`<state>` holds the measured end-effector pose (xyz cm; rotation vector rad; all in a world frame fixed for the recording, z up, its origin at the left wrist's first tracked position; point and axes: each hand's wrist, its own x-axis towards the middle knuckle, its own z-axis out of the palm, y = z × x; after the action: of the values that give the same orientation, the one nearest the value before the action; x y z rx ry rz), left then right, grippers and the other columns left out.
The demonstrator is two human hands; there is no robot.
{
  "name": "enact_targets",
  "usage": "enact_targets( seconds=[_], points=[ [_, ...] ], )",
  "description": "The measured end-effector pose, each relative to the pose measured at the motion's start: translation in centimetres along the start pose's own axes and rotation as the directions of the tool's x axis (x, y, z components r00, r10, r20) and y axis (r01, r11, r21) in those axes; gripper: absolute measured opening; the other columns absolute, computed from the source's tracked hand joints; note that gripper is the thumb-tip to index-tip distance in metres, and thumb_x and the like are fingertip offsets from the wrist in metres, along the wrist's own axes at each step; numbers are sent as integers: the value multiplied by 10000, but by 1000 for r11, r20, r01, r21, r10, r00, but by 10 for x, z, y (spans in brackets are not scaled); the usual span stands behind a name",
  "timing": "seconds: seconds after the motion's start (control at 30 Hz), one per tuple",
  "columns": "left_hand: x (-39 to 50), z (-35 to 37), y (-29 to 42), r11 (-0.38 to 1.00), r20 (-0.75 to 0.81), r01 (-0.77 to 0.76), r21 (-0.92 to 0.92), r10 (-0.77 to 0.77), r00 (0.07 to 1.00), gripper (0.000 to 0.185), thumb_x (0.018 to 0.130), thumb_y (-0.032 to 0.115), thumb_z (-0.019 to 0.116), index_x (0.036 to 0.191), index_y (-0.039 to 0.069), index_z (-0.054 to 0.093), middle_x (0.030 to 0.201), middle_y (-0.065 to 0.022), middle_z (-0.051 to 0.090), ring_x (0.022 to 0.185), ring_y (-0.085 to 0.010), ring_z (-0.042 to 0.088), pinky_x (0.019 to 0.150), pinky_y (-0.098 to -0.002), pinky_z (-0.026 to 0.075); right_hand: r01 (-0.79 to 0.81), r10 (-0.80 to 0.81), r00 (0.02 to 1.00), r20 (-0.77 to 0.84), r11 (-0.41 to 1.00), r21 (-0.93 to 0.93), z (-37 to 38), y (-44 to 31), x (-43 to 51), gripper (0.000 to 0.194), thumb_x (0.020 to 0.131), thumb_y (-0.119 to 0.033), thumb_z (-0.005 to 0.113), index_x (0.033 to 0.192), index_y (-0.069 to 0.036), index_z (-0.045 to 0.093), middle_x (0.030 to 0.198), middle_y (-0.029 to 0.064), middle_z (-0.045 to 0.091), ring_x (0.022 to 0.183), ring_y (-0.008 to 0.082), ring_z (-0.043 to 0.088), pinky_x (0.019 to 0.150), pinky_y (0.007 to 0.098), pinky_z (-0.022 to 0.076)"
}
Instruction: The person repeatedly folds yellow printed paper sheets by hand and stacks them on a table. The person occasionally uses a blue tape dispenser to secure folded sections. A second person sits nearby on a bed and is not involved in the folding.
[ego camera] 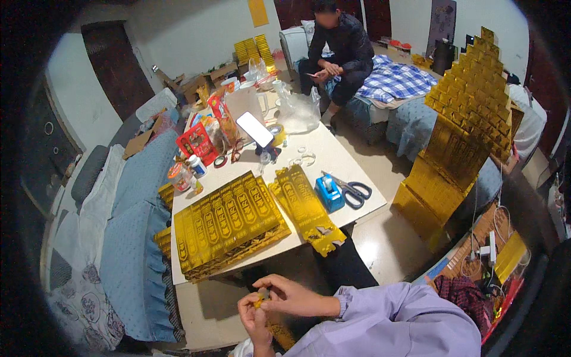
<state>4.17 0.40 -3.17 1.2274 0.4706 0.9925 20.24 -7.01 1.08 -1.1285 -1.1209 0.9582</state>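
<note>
Close together before my body, below the table's near edge, my left hand [254,317] and my right hand [292,296] pinch a small gold-coloured piece [258,302] between their fingertips. Fingers cover most of it, so its exact kind is unclear. Beyond them a thick stack of embossed gold foil card [227,218] lies on the white table [363,203]. To its right is a narrower gold foil card strip [305,209] with cut-outs, its near end jutting past the edge. A blue tape dispenser [328,194] and dark-handled scissors [354,193] lie beside the strip.
A phone [255,129] with a bright screen stands mid-table, near a plastic bag [299,111], red snack packet [198,143] and jar [179,177]. A tall folded gold foil structure [464,120] rises at right. Another person [341,49] sits beyond; a blue-covered sofa [134,250] is left.
</note>
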Motion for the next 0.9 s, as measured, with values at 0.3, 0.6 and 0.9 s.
enact_targets(
  seconds=[0.3, 0.6, 0.9],
  points=[
    [8, 20, 14, 918, 22, -175, 354, 179, 984, 302, 922, 315, 636, 966, 35, 532, 1114, -111, 519, 1044, -209, 529, 963, -368, 422, -44, 57, 998, -31, 948, 315, 5, 33, 5, 262, 950, -210, 714, 1139, -41, 647, 1038, 18, 601, 927, 96, 541, 823, 252, 461],
    [6, 29, 13, 861, 29, -203, 466, 214, 976, 224, 938, 242, 643, 989, 43, 553, 1062, -97, 546, 1004, -220, 545, 941, -374, 434, -33, 38, 994, -103, 998, 56, -2, 39, 7, 243, 956, -277, 643, 1006, -39, 639, 1006, 85, 581, 1043, 220, 559, 961, 330, 445],
    [4, 26, 4, 793, 89, -261, 551, 255, 963, 196, 947, 213, 647, 976, 22, 609, 1028, -106, 587, 989, -236, 569, 910, -375, 462, -64, 58, 990, -132, 997, -40, -4, 54, 8, 244, 950, -285, 610, 959, -42, 613, 979, 97, 566, 1012, 258, 546, 948, 347, 436]
  ],
)
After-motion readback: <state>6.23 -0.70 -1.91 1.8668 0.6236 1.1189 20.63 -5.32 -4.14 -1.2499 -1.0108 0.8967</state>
